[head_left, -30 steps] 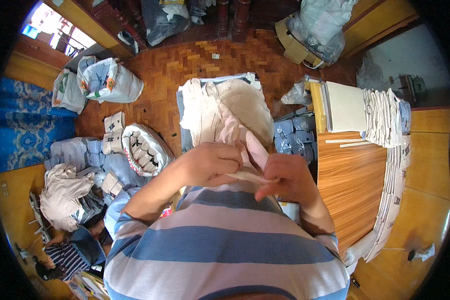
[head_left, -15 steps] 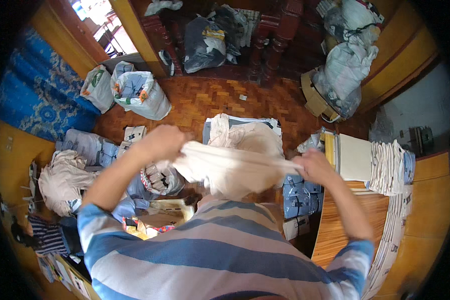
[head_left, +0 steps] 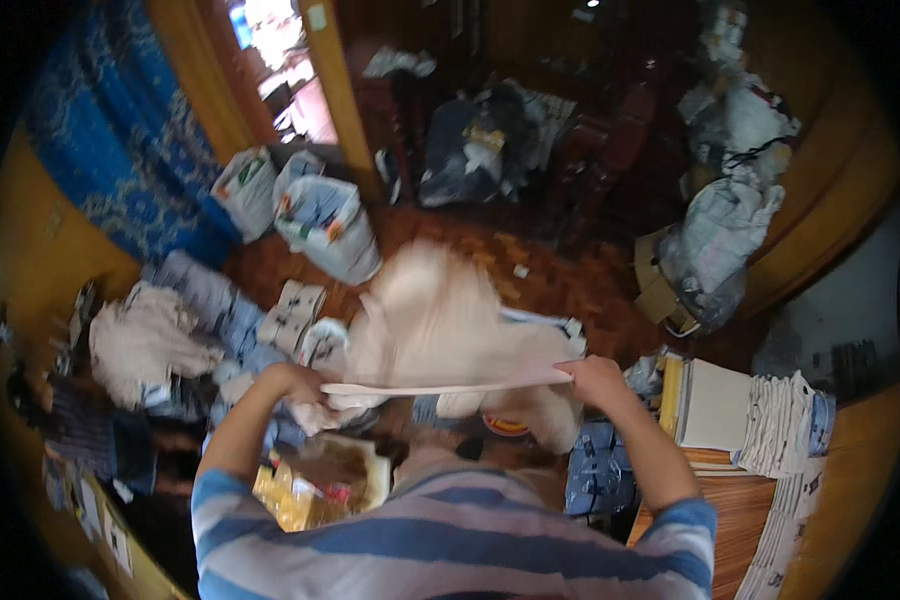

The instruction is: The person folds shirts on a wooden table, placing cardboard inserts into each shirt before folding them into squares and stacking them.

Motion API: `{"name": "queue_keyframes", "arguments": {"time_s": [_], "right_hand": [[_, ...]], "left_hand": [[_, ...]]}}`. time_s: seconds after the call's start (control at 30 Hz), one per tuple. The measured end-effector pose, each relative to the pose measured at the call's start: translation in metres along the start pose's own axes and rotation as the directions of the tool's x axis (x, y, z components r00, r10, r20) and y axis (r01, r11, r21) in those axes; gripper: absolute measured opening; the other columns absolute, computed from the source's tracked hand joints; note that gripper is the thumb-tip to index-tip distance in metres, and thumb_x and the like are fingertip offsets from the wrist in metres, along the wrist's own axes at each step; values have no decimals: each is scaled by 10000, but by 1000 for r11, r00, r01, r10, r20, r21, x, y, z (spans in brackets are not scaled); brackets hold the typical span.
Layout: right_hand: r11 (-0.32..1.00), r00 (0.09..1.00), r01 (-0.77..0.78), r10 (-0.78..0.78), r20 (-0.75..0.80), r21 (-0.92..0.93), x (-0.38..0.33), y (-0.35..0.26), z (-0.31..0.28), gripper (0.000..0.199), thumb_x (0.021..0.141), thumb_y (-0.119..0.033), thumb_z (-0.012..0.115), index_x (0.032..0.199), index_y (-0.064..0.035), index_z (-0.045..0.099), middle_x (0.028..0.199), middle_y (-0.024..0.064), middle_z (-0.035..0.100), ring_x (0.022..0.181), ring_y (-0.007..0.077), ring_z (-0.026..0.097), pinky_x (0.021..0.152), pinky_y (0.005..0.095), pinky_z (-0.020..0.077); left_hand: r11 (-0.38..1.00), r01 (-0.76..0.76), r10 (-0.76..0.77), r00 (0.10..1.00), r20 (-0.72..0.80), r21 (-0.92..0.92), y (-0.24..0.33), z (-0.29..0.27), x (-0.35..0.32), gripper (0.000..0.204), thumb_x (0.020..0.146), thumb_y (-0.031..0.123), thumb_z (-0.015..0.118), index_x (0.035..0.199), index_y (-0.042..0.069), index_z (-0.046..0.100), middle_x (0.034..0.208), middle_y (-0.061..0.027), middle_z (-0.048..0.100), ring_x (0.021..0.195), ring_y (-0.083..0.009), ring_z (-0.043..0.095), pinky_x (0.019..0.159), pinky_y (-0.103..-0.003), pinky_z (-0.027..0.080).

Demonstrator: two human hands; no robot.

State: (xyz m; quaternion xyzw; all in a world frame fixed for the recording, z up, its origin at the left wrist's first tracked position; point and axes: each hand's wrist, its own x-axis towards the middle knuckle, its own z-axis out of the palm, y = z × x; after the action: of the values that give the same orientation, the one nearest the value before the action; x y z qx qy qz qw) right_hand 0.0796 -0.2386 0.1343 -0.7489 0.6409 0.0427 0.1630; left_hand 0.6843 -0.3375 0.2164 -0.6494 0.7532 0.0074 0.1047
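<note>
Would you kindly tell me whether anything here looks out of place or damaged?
The crumpled pale heap on the left looks untidy compared with the neat folded stack on the right. No spill shows; the pale cloth held by the left hand and right hand is too blurred to judge for damage.

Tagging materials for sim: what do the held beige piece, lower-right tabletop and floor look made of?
Beige piece: likely thin, cotton-like fabric, matte; it flares limply from a taut edge, though blurred.
Tabletop: wood or wood-look laminate, can't tell which; streaked brown grain.
Floor: probably wood parquet; small reddish-brown blocks, finish unclear.
</note>
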Motion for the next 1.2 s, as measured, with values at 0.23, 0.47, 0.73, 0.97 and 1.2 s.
{"name": "queue_keyframes", "arguments": {"time_s": [0.23,0.47,0.73,0.97,1.2], "right_hand": [[959,820,94,77,-567,266,-163,-82,-134,269,881,-47,671,1108,-115,798,1023,187,778,888,378,756,780,438,601],[746,760,-190,523,-386,638,-475,-133,-132,170,860,-68,783,1022,-23,758,953,142,768,843,341,755,741,401,587],[704,688,-243,610,-393,667,-744,-312,-85,213,914,-250,858,859,-64,768,675,47,695,517,215,679,475,372,482],[-145,-287,-787,946,-148,600,-865,-162,-81,268,916,-197,784,1077,16,759,811,55,729,715,159,643,669,350,549],[39,-344,-912,474,-811,409,-968,-224,-106,339,946,29,618,1260,-5,739,1148,61,773,1056,126,680,938,269,535]], "left_hand": [[906,-377,196,777,-599,-193,100,-147,26,373,853,-37,567,1176,47,733,1365,-206,645,1296,-421,586,1078,-441,496],[279,-795,811,496,-312,-538,194,-210,-4,193,928,271,755,903,87,702,865,-42,645,862,-154,636,801,-323,522],[-263,-849,797,-459,393,-458,484,-319,-93,256,843,253,832,951,48,722,899,-88,713,880,-191,677,816,-361,545],[-409,-863,858,-474,-197,297,763,-354,-223,521,803,141,799,1286,-19,685,1145,-265,753,1078,-415,732,943,-459,568],[-228,-871,310,-488,-816,434,793,-419,-281,478,915,97,734,1389,109,675,1232,-181,754,1153,-347,738,935,-403,576]]}}
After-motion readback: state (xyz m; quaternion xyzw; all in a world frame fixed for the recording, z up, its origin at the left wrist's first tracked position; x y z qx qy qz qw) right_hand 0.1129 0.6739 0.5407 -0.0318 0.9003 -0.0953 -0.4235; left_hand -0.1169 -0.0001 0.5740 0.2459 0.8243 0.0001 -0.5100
